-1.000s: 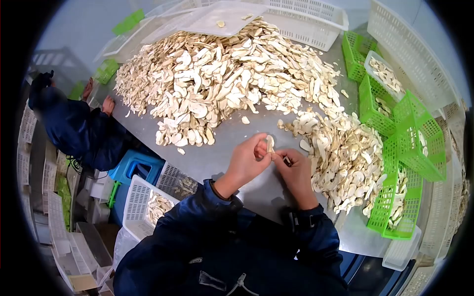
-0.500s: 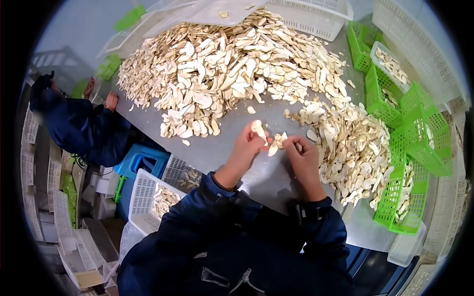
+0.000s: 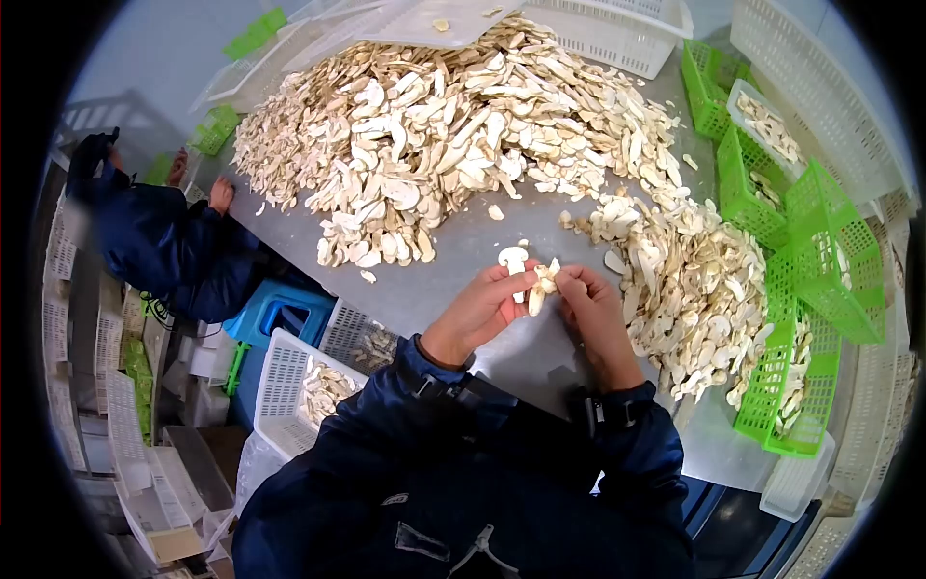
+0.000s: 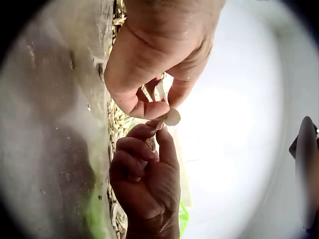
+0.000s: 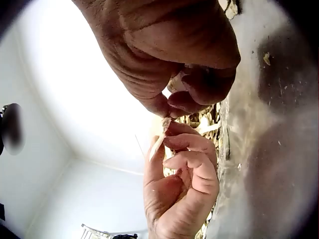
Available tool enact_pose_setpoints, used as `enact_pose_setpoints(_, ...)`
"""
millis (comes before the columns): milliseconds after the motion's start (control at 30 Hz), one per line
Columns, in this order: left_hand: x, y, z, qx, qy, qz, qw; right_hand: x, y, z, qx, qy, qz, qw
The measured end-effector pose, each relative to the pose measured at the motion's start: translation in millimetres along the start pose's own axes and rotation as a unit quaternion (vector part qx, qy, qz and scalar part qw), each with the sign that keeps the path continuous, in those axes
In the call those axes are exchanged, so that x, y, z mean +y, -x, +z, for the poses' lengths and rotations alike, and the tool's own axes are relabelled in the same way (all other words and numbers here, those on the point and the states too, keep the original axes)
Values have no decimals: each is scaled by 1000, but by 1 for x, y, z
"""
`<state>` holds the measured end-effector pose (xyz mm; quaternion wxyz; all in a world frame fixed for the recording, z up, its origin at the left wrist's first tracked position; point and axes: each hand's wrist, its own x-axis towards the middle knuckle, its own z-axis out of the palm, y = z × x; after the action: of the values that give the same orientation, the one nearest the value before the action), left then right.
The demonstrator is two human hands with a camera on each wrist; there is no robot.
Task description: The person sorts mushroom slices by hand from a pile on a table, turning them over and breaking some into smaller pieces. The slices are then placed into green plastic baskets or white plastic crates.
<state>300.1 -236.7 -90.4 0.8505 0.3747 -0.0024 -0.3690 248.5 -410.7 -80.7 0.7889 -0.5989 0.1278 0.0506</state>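
Over the metal table point(image 3: 395, 294), both hands meet in front of the body. My left hand point(image 3: 480, 311) pinches a pale mushroom slice point(image 3: 513, 259) with cap and stem showing. Fingertips of my right hand point(image 3: 596, 320) pinch a small cluster of mushroom pieces point(image 3: 543, 284), close beside that slice. In the left wrist view, the thumb and fingertips of both hands come together around a rounded pale piece point(image 4: 172, 117). From the right wrist view, a thin slice edge point(image 5: 157, 145) shows between the hands. Curled fingers hide part of what each hand holds.
A large heap of mushroom slices point(image 3: 434, 125) covers the far table, and a smaller heap point(image 3: 690, 299) lies at the right. Green baskets point(image 3: 757, 405) line the right edge. A white basket point(image 3: 280, 391) stands lower left. Another person point(image 3: 164, 241) is at the far left.
The hands first met around one piece, then parted with a piece in each. Now they are close together again, and the left hand's slice stands upright with its cap outward.
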Motion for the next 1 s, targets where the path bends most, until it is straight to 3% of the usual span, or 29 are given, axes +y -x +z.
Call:
enact_pose_setpoints(100, 1, 1, -3, -23, -2, -10, 1000, 6, -4, -4, -7, 12, -18, 1000)
enact_pose_setpoints(300, 0, -1, -3, 21, -29, -11, 999, 1, -2, -1, -6, 49, -30, 998)
enact_pose_setpoints(500, -2, -1, -3, 55, -48, 48, 996, 2, 2, -5, -64, 33, 15, 997)
enact_pose_setpoints(667, -3, 4, -7, 33, -45, 47, 997, 15, -7, -6, 2, 103, -149, 983)
enact_pose_setpoints(733, -4, 5, -13, 18, -25, 28, 999, 3, -2, -8, 23, 103, -83, 991)
enact_pose_setpoints(1000, -2, 11, 3, 79, -62, 63, 993, 2, -2, -3, 15, 48, -100, 994)
